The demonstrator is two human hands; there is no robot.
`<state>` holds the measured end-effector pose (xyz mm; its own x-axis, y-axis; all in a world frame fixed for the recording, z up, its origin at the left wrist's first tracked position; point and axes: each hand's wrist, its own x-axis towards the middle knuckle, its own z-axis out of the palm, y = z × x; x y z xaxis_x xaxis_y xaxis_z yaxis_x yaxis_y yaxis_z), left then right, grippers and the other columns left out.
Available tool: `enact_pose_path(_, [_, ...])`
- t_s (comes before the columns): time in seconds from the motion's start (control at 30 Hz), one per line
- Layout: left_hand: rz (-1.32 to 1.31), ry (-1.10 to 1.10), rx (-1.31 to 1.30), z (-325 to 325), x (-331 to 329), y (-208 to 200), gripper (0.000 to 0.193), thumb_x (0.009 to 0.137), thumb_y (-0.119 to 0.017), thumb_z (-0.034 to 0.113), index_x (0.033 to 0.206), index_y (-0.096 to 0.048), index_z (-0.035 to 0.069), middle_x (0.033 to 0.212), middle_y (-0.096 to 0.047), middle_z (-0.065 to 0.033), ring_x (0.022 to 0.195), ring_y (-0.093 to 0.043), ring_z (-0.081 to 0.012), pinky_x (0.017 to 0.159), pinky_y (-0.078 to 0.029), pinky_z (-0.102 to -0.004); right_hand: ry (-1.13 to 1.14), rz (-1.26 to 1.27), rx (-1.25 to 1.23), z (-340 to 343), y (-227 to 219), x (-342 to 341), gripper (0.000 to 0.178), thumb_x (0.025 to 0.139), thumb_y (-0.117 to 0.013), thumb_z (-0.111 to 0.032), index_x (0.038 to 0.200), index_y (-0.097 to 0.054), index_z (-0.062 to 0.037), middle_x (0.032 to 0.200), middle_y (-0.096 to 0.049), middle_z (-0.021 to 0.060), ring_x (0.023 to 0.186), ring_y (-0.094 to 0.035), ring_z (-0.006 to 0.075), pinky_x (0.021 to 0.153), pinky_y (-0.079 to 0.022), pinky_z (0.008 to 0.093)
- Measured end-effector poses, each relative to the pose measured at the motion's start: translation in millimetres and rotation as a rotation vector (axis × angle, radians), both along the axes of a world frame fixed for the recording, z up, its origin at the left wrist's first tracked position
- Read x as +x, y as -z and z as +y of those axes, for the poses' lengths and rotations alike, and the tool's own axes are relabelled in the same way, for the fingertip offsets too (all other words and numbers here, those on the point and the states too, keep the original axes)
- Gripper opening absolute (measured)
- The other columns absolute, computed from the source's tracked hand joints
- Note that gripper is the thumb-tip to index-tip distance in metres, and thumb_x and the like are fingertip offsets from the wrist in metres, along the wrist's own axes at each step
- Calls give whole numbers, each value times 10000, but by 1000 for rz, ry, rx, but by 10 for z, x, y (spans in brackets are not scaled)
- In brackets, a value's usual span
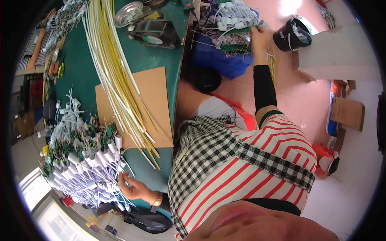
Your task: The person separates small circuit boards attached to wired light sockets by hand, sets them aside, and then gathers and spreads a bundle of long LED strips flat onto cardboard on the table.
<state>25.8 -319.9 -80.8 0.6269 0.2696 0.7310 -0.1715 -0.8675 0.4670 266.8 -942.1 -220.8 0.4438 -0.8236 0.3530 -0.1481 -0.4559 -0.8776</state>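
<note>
Left hand (134, 188): fingers loosely apart, nothing seen held, just beside the large heap of white wired parts (90, 158) on the green table (78, 74). Right hand (259, 38): at the edge of stacked wired assemblies (235, 22) by a blue crate (235, 66); grip cannot be confirmed. Many pieces in both lots; work appears partway, though finished and outstanding pieces cannot be distinguished.

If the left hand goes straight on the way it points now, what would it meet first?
The left hand would probably meet the white cables first; depth is unclear, so it may already touch them.
</note>
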Motion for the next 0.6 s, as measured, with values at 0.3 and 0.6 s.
enact_pose_path(0.3, [8, 334, 138, -318, 240, -165, 153, 829, -512, -74, 944, -610, -49, 793, -633, -124, 678, -601, -241, 648, -492, -307, -510, -18, -410, 835, -2311, -931, 257, 762, -700, -175, 950, -647, -8, 765, -640, 17, 675, -532, 57, 595, -425, 226])
enact_pose_path(0.6, [-31, 991, -95, -1250, 601, -1107, 507, 727, -692, 164, 1174, -533, -16, 1161, -555, -194, 1066, -556, -303, 921, -426, -370, -1996, 155, -1498, 2220, -3215, -1427, 133, 698, -590, -165, 758, -515, -73, 618, -510, 71, 605, -539, 269, 575, -423, 371])
